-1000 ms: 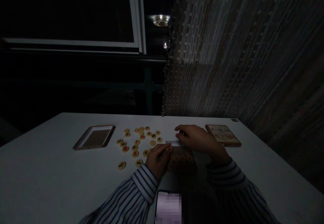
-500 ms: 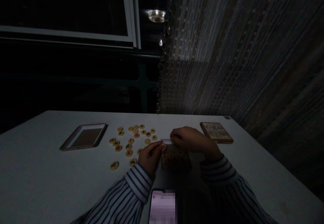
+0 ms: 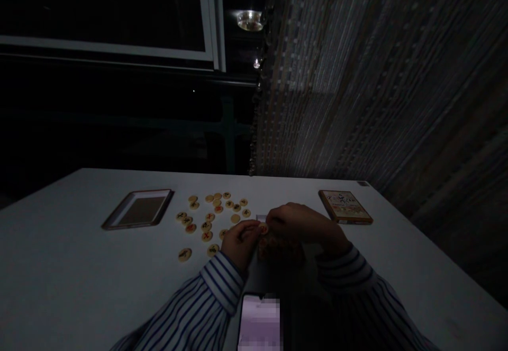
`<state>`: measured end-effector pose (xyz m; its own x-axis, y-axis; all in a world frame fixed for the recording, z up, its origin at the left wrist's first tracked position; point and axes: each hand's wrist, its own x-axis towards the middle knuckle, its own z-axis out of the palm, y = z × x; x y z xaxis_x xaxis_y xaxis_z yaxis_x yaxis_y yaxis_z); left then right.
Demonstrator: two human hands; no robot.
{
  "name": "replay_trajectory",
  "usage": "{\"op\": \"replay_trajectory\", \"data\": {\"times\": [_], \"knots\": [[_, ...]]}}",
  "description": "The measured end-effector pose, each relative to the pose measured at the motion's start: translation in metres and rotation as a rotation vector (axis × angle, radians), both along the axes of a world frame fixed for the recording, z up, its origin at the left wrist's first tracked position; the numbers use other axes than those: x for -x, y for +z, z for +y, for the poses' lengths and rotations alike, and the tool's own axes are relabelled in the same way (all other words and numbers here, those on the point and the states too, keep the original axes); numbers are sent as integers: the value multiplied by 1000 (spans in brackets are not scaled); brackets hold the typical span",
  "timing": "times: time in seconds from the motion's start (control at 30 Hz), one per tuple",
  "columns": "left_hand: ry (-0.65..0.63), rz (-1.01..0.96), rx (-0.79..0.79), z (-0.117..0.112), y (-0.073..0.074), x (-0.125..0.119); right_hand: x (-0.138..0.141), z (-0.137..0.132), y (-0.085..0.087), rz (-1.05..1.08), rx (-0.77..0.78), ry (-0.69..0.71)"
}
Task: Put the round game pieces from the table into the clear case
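A round xiangqi piece (image 3: 263, 228) with a red character is at the fingertips of my left hand (image 3: 239, 241), whose fingers are closed on it. Close against the piece from the right is my right hand (image 3: 304, 227). Its fingers are curled together, and whether they grip anything is hidden. Below both hands is a small open box (image 3: 261, 217) with several pieces (image 3: 280, 248) laid in it, dark in shadow. To the left of my left hand, several loose xiangqi pieces (image 3: 206, 226) with red or black characters are scattered, a few showing blank backs.
On the white table (image 3: 130, 282), a shallow tray-like lid (image 3: 138, 209) lies at the left. A flat printed box (image 3: 345, 206) is at the right. A lit phone (image 3: 260, 322) sits at the near edge. A bead-string curtain (image 3: 337, 75) hangs behind the table.
My right hand has come down and left, closer to my left fingertips and the piece there. The whole view has shifted slightly. The loose pieces look unmoved.
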<state>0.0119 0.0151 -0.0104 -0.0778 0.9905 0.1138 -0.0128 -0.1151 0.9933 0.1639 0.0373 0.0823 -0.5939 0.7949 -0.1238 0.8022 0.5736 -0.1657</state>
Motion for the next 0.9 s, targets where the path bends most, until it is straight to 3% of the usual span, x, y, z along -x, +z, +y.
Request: {"op": "replay_trajectory", "data": {"times": [0.9], "knots": [[34, 77, -26, 1, -6, 3, 3, 1, -5, 11, -32, 65]]}}
